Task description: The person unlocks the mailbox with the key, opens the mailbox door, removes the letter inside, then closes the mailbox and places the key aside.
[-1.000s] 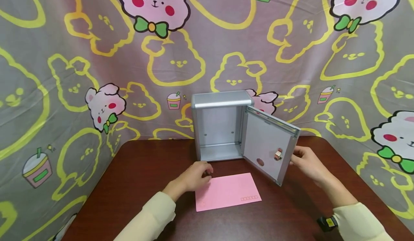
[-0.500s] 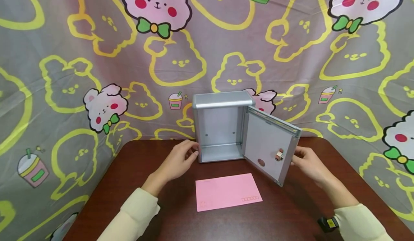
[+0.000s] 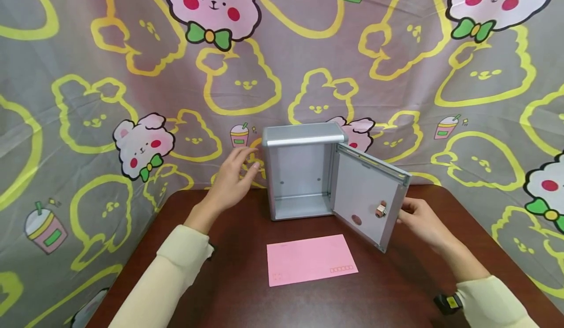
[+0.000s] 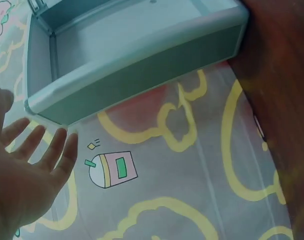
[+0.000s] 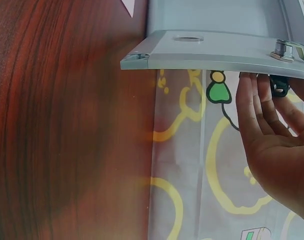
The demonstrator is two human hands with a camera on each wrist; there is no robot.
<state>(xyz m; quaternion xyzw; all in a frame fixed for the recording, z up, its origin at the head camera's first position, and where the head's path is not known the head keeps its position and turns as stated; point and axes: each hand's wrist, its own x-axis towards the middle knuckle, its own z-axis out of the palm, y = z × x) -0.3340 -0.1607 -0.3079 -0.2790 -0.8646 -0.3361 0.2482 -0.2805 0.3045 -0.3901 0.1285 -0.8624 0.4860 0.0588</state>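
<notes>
A silver-grey metal box (image 3: 304,133), like a small mailbox, stands upright with its door (image 3: 365,191) swung out to the right. My left hand (image 3: 229,180) is raised beside the box's left side, fingers spread and holding nothing; in the left wrist view the fingers (image 4: 59,150) are near a box corner without visibly gripping it. My right hand (image 3: 425,222) is at the door's outer face. In the right wrist view its fingers and thumb close round a black key (image 5: 279,86) behind the lock (image 5: 283,51). A pink envelope (image 3: 312,260) lies flat before the box.
The dark brown wooden table (image 3: 246,303) bears the box and envelope. Behind it and at both sides hangs a grey cloth (image 3: 282,49) with cartoon prints, close to the back of the box.
My left hand has left the envelope's upper left corner, moved to the box's lower left side, then risen toward its top left corner. The right hand and door stay nearly still.
</notes>
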